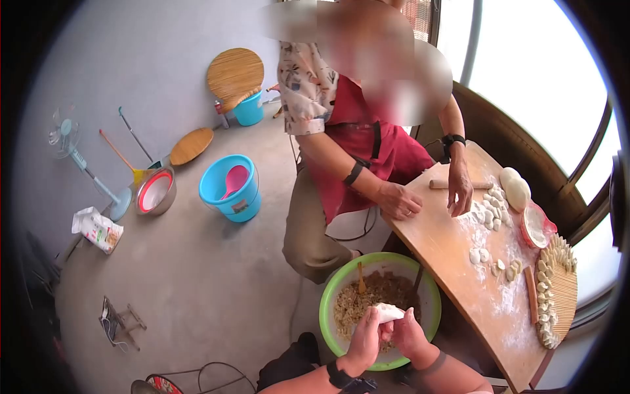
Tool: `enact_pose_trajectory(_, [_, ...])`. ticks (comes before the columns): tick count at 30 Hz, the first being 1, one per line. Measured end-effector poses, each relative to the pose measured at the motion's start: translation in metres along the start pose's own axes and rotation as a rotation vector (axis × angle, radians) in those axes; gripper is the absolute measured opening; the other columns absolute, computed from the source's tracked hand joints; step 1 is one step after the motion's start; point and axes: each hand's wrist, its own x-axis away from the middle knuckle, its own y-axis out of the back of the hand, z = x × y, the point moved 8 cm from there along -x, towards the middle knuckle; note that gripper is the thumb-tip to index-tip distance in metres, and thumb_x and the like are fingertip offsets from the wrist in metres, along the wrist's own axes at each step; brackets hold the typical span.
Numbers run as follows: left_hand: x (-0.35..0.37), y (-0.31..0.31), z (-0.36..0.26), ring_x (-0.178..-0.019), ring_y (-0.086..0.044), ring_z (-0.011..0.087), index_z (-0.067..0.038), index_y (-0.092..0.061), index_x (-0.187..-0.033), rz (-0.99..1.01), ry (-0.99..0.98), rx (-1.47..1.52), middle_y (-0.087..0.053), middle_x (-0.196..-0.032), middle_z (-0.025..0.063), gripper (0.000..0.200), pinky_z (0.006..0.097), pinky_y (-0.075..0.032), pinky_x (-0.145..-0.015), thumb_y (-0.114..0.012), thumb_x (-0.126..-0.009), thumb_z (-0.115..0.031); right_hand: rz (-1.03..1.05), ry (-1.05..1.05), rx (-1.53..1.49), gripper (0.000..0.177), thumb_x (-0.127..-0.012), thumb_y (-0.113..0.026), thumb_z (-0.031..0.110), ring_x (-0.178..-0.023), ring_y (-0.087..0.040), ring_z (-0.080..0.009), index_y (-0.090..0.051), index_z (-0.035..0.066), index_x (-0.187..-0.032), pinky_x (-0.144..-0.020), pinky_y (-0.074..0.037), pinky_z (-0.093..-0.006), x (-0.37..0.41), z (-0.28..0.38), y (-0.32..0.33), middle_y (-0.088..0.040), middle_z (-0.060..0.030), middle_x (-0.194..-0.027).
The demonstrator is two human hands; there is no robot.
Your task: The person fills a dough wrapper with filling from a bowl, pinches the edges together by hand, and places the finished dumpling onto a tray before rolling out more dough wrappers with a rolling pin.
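From where I stand, the left hand [363,341] and right hand [410,336] meet over the round green plastic bowl [377,259] of minced filling. They hold a pale folded dough dumpling [388,313] just above it. The fingers [371,323] of both hands pinch its edge. I'd judge the seam wants firm, even pressure along its length, with no filling trapped in it. The fingertips are mostly hidden behind the dough, and the floured wooden worktop [433,230] is cut off at the right.
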Motion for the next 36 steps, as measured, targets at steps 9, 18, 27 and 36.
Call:
enact_pose_trajectory(9, [-0.036,-0.013,0.011,-0.068,-0.045,0.0082,-0.003,-0.058,-0.118,0.038,-0.005,-0.292,-0.054,-0.084,0.0002,0.046,0.0226,-0.038,-0.062,-0.032,-0.109,-0.039,0.002,-0.052,-0.062,0.064,-0.104,-0.029,0.058,-0.077,-0.059,-0.0221,-0.062,0.002,-0.105,-0.073,-0.047,-0.0354,-0.015,0.014,0.045,-0.063,-0.0074,-0.082])
enact_pose_trajectory(18, [-0.025,-0.032,0.021,-0.073,-0.048,0.0093,-0.004,-0.057,-0.12,0.106,0.001,-0.214,-0.054,-0.085,0.0012,0.049,0.0241,-0.039,-0.064,-0.028,-0.109,-0.041,-0.049,-0.012,-0.048,0.056,-0.104,-0.037,0.054,-0.076,-0.056,-0.0176,-0.058,0.003,-0.099,-0.07,-0.046,-0.0318,0.007,0.024,0.043,-0.06,-0.0044,-0.08])
enact_pose_trajectory(27, [0.004,-0.035,0.035,-0.075,-0.05,0.0113,-0.004,-0.057,-0.118,0.081,-0.023,-0.198,-0.056,-0.086,0.0021,0.048,0.0254,-0.041,-0.066,-0.03,-0.108,-0.042,-0.075,0.015,0.119,0.054,-0.106,-0.036,0.05,-0.067,-0.05,-0.014,-0.055,0.006,-0.08,-0.064,-0.043,-0.0289,0.035,0.015,0.037,-0.052,-0.0014,-0.072])
enact_pose_trajectory(36, [0.037,-0.034,0.04,-0.077,-0.052,0.0121,-0.002,-0.055,-0.121,0.098,-0.009,-0.261,-0.059,-0.091,0.0044,0.047,0.0269,-0.041,-0.068,-0.029,-0.109,-0.039,-0.043,0.053,0.237,0.047,-0.107,-0.036,0.04,-0.068,-0.053,-0.0116,-0.064,0.002,-0.111,-0.064,-0.044,-0.0275,0.062,0.015,0.018,-0.059,-0.0021,-0.077])
